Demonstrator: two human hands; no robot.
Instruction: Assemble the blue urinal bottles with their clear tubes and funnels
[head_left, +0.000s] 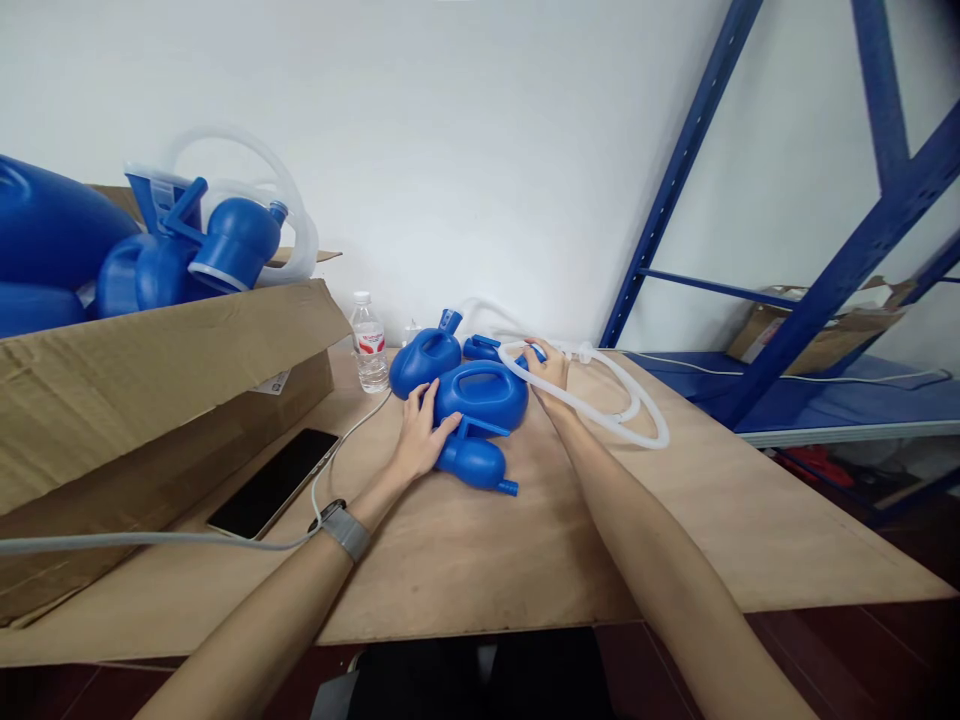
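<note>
A blue plastic bottle with a moulded handle (491, 400) lies on its side on the wooden table. My left hand (420, 437) is around its left end, with the thumb reaching over a smaller blue cup-shaped piece with a spout (474, 462) in front. My right hand (550, 368) is closed on a blue part (534, 354) at the bottle's far right end; the fingers partly hide how it joins. A clear flexible tube (637, 405) loops by that hand and to its right. Just behind sit another blue bottle (426, 358) and a blue piece (481, 346).
An open cardboard box (180, 350) at left holds several blue bottles and tubing. A phone (274, 482), a white cable (341, 445) and a water bottle (369, 345) stand or lie beside it. Blue metal shelving (817, 265) rises at right, near the table's edge.
</note>
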